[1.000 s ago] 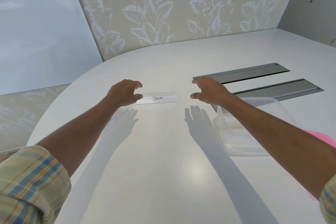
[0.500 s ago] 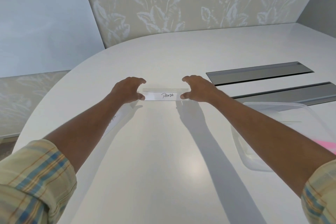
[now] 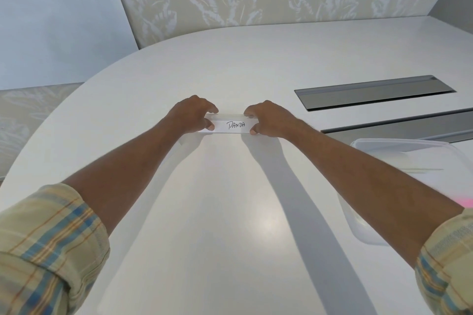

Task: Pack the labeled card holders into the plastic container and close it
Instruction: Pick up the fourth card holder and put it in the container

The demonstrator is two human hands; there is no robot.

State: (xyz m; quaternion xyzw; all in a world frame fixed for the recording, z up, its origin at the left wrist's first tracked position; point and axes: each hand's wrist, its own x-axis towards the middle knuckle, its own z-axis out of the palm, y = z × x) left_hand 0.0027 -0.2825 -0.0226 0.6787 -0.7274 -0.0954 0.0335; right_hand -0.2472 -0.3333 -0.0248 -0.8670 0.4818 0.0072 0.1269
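A clear card holder (image 3: 234, 125) with a white label reading "PANDA" sits on the white table (image 3: 230, 212) straight ahead. My left hand (image 3: 193, 115) pinches its left end between thumb and fingers. At the opposite end my right hand (image 3: 268, 117) grips it the same way. A clear plastic container (image 3: 363, 227) stands open at the right, partly hidden behind my right forearm. Something thin and pale lies inside it, hard to make out.
Two grey metal cable hatches (image 3: 373, 91) are set into the table at the back right. A pink object (image 3: 467, 202) peeks out at the right edge by the container. Leaf-patterned wall panels rise behind the table's rounded far edge.
My right hand moved left from near the container and closed on the card holder's right end. My left hand kept its hold on the left end. The view shifted left.
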